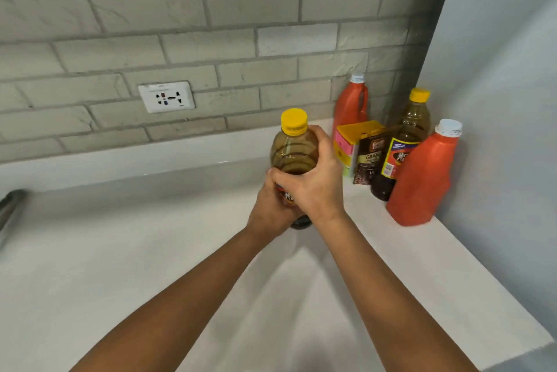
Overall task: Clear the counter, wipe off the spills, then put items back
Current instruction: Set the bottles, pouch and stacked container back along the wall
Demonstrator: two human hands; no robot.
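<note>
Here, bottle point(291, 157) upright, cap topmost.

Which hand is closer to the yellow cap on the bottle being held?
Right. The right hand grips the bottle just under the yellow cap; the left hand holds it lower down.

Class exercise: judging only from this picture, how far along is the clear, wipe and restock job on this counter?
Looks done: the counter shows no spills, and two red jugs, a yellow-capped bottle, a pouch and a yellow box stand in the corner. In hand: left hand and right hand grip another bottle. Left: setting it down.
</note>
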